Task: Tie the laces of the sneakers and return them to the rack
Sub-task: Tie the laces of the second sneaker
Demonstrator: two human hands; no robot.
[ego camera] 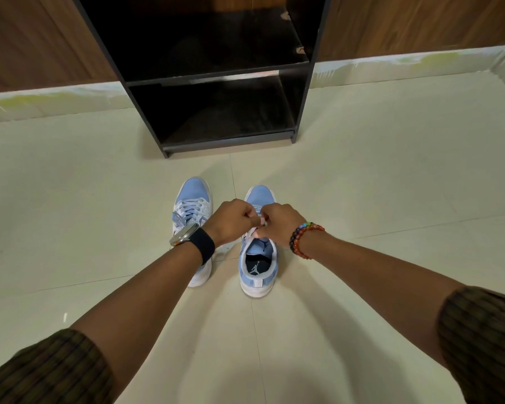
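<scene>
Two light-blue and white sneakers stand side by side on the tiled floor, toes pointing at the rack. The left sneaker (pixel 192 199) shows laced-up blue laces; my left forearm crosses its heel. Over the tongue of the right sneaker (pixel 258 269), my left hand (pixel 231 221) and my right hand (pixel 277 220) meet, both closed on its laces. The laces themselves are mostly hidden under my fingers. The black shoe rack (pixel 216 74) stands just beyond the sneakers with two dark shelves, nothing visible on them.
Pale floor tiles (pixel 362 176) spread on all sides. A wooden wall with a light skirting strip (pixel 405 62) runs behind the rack. I wear a dark watch on the left wrist and bead bracelets on the right.
</scene>
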